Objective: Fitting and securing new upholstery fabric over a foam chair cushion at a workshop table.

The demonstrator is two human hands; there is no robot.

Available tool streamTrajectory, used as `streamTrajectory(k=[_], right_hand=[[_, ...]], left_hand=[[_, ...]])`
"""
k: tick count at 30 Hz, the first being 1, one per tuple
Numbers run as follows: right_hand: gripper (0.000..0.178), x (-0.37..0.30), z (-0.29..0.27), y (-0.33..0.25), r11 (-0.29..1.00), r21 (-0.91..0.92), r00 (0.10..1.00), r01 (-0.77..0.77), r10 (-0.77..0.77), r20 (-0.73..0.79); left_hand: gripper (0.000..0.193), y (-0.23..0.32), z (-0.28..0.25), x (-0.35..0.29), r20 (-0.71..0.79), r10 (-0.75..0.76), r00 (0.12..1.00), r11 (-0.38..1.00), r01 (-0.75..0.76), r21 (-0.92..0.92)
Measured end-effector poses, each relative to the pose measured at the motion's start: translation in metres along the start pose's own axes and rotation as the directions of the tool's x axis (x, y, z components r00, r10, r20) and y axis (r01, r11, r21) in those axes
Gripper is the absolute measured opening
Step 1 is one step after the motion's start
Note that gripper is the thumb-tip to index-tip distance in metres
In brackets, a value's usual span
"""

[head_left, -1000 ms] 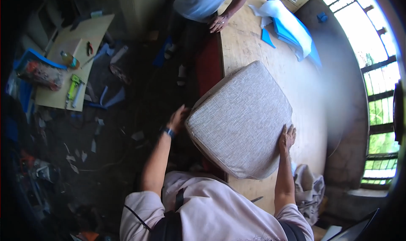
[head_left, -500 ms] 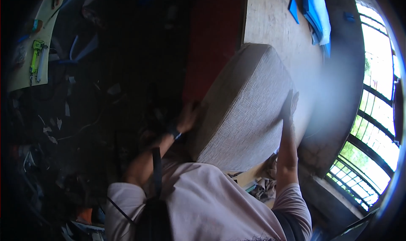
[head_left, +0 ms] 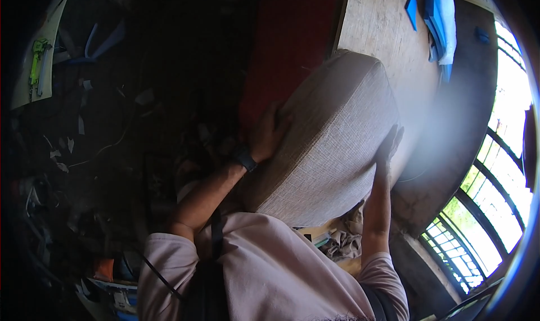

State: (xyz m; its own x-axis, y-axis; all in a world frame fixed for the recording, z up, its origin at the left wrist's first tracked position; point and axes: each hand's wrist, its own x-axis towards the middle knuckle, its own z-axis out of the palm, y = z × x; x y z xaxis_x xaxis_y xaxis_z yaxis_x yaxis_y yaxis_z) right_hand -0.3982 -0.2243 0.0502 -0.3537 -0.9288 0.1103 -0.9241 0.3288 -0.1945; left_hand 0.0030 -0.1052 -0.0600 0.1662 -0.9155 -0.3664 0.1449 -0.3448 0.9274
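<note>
A thick cushion (head_left: 332, 146) covered in grey-beige woven fabric, with a seam along its edge, stands tilted in front of me. Its far end rests over a pale wooden tabletop (head_left: 374, 23). My left hand (head_left: 269, 134), a dark band on its wrist, lies against the cushion's left side with thumb and fingers apart. Against the right face rests my right hand (head_left: 389, 144), its fingers stretched out and the palm toward the fabric. Neither hand has its fingers wrapped round the cushion. The cushion's underside is hidden.
Blue foam pieces and white wadding (head_left: 439, 25) lie at the tabletop's far right. A barred window (head_left: 478, 197) is on the right. Crumpled cloth (head_left: 343, 243) lies below the cushion. Scraps (head_left: 59, 155) litter the dark floor at left, near another table with a green tool (head_left: 38, 62).
My left hand has moved forward and right, up along the cushion's side. The right hand stays on the right face. The whole view has shifted slightly.
</note>
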Motion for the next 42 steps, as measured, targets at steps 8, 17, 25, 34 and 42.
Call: streamTrajectory(k=[8,17,25,34,42], right_hand=[[0.078,0.0,-0.001,0.004,0.999,0.043,0.999,0.023,-0.024,0.024],[0.081,0.001,-0.001,0.007,0.999,-0.048,1.0,0.004,-0.003,0.009],[0.075,-0.098,0.003,-0.158,0.671,0.106,0.642,0.733,-0.736,0.216],[0.042,-0.251,-0.025,-0.222,0.265,0.382,0.041,0.885,-0.864,0.502],[0.04,-0.097,-0.001,-0.255,0.349,0.257,0.232,0.901,-0.89,0.393]], left_hand=[[0.036,-0.049,0.013,0.023,0.198,-0.271,0.942,0.952,0.232,0.202],[0.039,-0.092,0.042,0.02,0.433,-0.11,0.895,0.916,0.261,-0.306],[0.033,-0.119,0.042,0.025,0.461,-0.126,0.878,0.905,0.292,-0.309],[0.027,-0.11,0.027,0.021,0.378,-0.04,0.925,0.984,0.102,-0.144],[0.032,-0.112,0.029,0.025,0.304,0.154,0.94,0.987,-0.13,-0.097]])
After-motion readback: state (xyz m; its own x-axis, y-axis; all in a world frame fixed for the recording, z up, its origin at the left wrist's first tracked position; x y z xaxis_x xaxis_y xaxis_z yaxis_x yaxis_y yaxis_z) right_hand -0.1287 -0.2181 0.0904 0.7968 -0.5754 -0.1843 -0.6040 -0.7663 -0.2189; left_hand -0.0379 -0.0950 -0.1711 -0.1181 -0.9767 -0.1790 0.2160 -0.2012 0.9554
